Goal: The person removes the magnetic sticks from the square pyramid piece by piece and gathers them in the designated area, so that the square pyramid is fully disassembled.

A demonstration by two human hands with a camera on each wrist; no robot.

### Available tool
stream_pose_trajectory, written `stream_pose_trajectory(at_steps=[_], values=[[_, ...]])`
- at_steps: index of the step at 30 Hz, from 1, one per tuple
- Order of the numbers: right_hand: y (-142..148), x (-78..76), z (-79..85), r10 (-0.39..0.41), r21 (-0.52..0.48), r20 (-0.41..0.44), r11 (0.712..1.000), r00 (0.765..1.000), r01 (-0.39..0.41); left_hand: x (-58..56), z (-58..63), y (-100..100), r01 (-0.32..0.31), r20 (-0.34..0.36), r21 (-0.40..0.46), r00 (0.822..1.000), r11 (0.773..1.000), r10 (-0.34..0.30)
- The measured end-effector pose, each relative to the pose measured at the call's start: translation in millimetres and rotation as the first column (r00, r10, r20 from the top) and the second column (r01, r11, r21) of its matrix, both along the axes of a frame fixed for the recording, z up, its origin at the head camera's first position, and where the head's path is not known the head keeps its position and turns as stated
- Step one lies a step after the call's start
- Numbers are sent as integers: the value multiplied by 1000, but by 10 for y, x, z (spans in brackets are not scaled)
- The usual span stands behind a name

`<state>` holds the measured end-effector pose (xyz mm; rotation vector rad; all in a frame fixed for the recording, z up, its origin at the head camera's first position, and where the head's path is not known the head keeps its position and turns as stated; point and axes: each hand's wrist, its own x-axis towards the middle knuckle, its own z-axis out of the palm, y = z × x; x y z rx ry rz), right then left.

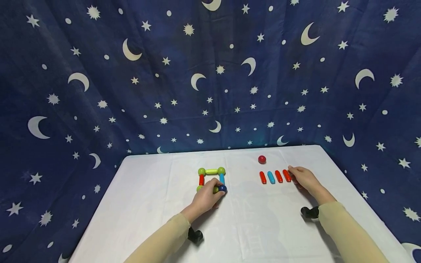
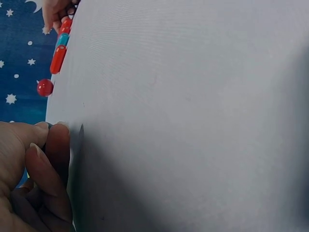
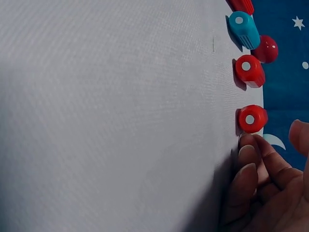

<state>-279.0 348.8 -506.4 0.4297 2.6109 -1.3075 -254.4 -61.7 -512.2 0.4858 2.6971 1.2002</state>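
A square of magnetic rods and balls lies on the table: a yellow-green rod (image 1: 211, 171) at the back, a red rod (image 1: 201, 180) at left, a blue rod (image 1: 222, 178) at right. Green balls (image 1: 221, 170) mark its corners, except a dark blue ball (image 1: 222, 188) at front right. My left hand (image 1: 204, 197) reaches over the front side and pinches the dark blue ball; its fingers partly hide the front rod. My right hand (image 1: 304, 179) is beside the rightmost red rod (image 3: 253, 119), fingertips close against it and thumb held apart. Whether they touch is unclear.
Left of that red rod lie another red rod (image 1: 279, 176), a light blue rod (image 1: 271, 177) and a further red rod (image 1: 262, 177), in a row. A red ball (image 1: 262, 159) sits behind them. A starry curtain (image 1: 210, 91) borders the white table (image 1: 148, 204).
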Motion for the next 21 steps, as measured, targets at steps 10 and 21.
stream_pose_trajectory(at_steps=[10, 21], values=[[-68, -28, -88, -5, -5, -11, 1000, 1000, 5, 15, 13, -75, -23, -69, -97, 997, 995, 16], [-203, 89, 56, -43, 134, -328, 987, 944, 92, -57, 230, -359, 12, -317, -180, 946, 984, -69]])
